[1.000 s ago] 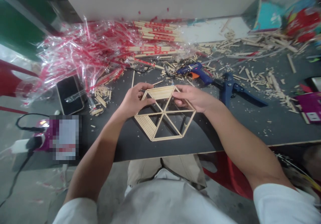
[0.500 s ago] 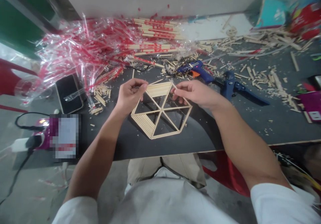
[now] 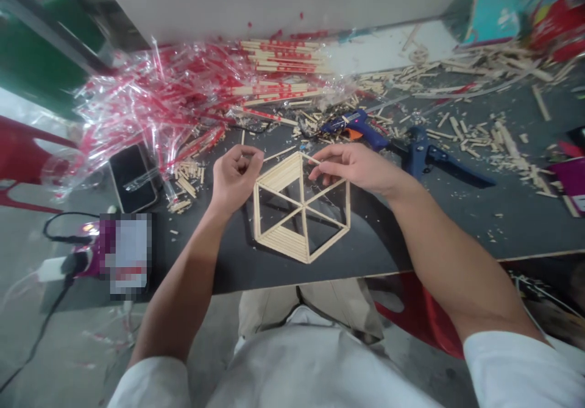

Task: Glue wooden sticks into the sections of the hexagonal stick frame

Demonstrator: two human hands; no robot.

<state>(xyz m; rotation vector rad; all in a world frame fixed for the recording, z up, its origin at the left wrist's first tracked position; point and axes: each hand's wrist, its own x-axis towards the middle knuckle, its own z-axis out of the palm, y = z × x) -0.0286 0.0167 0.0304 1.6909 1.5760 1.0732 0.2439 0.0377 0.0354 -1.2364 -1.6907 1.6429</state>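
Observation:
A hexagonal frame of pale wooden sticks [image 3: 304, 205] lies between my hands, with spokes meeting at its centre. Its upper-left and bottom panels are filled with rows of sticks; the others are unfilled. My left hand [image 3: 237, 179] is closed by its upper-left corner, thumb and index finger pinched. From that pinch a thin wooden stick [image 3: 281, 154] runs along just behind the frame; the exact contact is hard to see. My right hand [image 3: 354, 167] pinches the frame's upper-right edge between thumb and index finger, its other fingers curled behind.
Behind my hands are a blue glue gun [image 3: 359, 128], red-and-clear plastic wrappers [image 3: 150, 103] and wrapped chopsticks [image 3: 286, 57]. A blue-handled cutter [image 3: 423, 155] lies right, amid stick scraps [image 3: 507, 146]. A phone [image 3: 132, 178] and purple power strip [image 3: 94, 246] are left.
The hexagonal frame has turned counter-clockwise: its filled top panel is now upper left, and the lower-left one is at the bottom. Both hands stay near its upper edges.

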